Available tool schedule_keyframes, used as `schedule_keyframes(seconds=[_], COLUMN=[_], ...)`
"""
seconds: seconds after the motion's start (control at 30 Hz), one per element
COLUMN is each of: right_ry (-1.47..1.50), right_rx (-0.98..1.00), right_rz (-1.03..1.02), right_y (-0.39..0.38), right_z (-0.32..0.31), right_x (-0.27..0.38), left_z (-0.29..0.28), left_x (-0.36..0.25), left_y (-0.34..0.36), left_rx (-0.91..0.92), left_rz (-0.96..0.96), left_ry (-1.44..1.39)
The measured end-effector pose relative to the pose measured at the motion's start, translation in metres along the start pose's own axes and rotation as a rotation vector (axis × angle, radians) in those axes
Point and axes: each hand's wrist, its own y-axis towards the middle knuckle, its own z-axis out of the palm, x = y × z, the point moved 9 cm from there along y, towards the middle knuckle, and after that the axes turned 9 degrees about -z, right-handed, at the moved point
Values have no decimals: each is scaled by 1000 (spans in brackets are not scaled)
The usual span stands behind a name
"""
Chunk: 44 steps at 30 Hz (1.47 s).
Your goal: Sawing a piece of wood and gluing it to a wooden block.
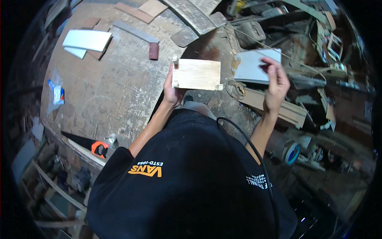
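Observation:
My left hand (172, 91) grips a small pale wooden board (199, 74) by its left edge, holding it up in front of my body. Small blocks stick out at several of the board's corners. The thumb lies along the board's side, while the other fingers are hidden beneath or behind it. To the right, my right hand (275, 81) is raised with its fingers bent and apart, and nothing shows in them. Behind that hand lies a white panel (252, 59), which it overlaps in view; whether they touch I cannot tell.
On the worn wooden table (115, 83) lie a white curved panel (87, 40), a grey strip (135, 31), a dark red cylinder (154, 51) and a plastic bag (56, 93). A handsaw (85, 144) with an orange handle rests at its near-left edge. Wood scraps and tools clutter the right side.

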Motion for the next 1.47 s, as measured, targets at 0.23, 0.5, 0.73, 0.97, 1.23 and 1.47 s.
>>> schedule_keyframes(seconds=[0.23,0.5,0.73,0.97,1.23,1.47], right_ry=[475,727,623,392,471,385], right_rx=[830,1191,1184,1194,1460,1551], right_rz=[465,746,1012,1123,1018,934], right_y=[-100,-192,-255,-264,-236,-217], right_z=[168,328,418,467,518,543], right_x=[-125,-125,-160,-200,-210,-193], left_z=[-120,-250,-329,-357,-379,-424], left_x=[1,-17,-38,-60,-88,-88], left_y=[-72,-150,-163,-148,-143,-142], left_rx=[-81,-337,-465,-495,-578,-787], left_rz=[372,450,439,388,441,370], left_ry=[6,-170,-210,-198,-259,-77])
